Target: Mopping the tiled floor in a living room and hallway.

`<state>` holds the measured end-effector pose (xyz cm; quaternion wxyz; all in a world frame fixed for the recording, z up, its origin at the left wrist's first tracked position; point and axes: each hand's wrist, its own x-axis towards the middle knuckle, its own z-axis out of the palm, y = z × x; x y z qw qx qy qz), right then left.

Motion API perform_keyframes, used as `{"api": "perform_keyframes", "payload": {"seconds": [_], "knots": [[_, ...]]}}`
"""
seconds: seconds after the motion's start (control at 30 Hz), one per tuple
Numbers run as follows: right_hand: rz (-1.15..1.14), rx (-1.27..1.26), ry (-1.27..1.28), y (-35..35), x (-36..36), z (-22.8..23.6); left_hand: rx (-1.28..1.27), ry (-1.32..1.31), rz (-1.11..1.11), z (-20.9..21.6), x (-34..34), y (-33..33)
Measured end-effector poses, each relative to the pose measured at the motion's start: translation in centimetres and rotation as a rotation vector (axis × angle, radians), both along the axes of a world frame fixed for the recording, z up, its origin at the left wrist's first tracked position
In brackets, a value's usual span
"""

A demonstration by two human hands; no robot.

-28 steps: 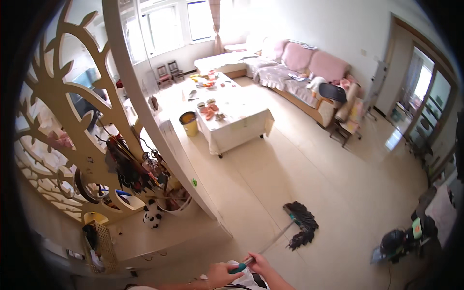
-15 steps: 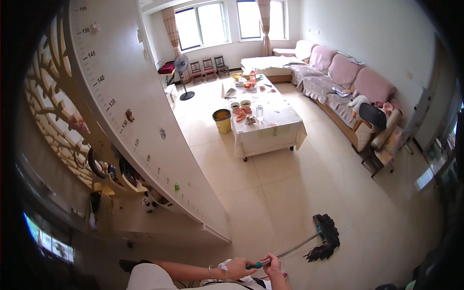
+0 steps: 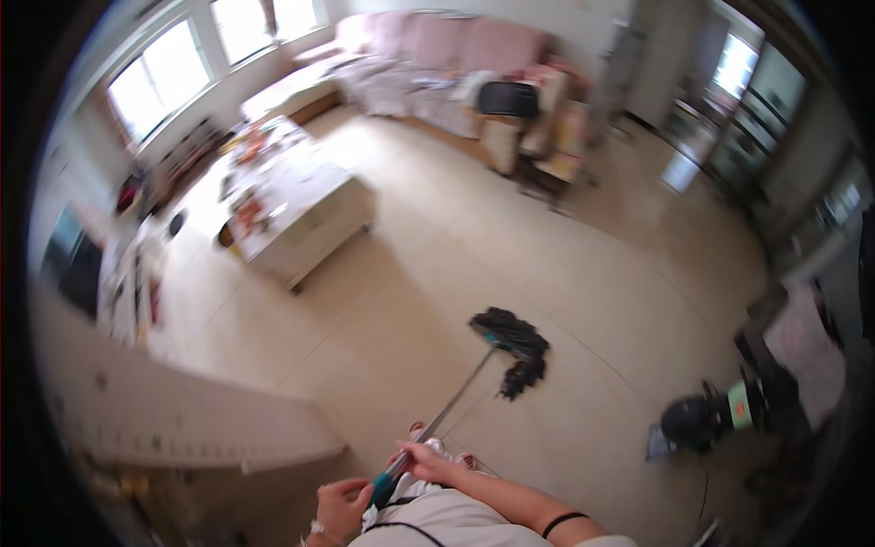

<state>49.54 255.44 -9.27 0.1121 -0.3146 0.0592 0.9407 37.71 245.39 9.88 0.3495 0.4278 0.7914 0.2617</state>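
A mop with a ragged black strand head rests on the tiled floor ahead of me. Its thin metal handle slants down towards my body and ends in a teal grip. Around the metal shaft, just above that grip, my right hand is closed. Lower and to the left, my left hand is closed at the teal end, its fingers slightly blurred. My feet show partly beneath the handle.
A cloth-covered table with clutter stands ahead left. Behind it runs a pink-backed sofa, with a black-topped chair at its end. An electric scooter is at the right. A white partition stands at the near left.
My view has swung to the right, bringing the scooter and a doorway into sight. The mop head now lies farther ahead of my hands. Both hands still hold the handle.
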Motion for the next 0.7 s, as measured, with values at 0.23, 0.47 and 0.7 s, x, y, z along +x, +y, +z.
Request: {"api": "perform_keyframes", "payload": {"seconds": [0.23, 0.47, 0.7], "knots": [[-0.127, -0.035, 0.097, 7.7, 4.4, 0.6, -0.251, -0.216, -0.012, 6.7, 6.1, 11.3], [-0.211, -0.033, 0.167, 19.9, 8.1, 0.6, -0.246, -0.17, -0.148, 6.1, 8.3, 23.5], [-0.278, 0.014, 0.042, 33.1, 11.6, -1.1, -0.297, -0.198, -0.187, 6.4, 11.6, 37.9]]}}
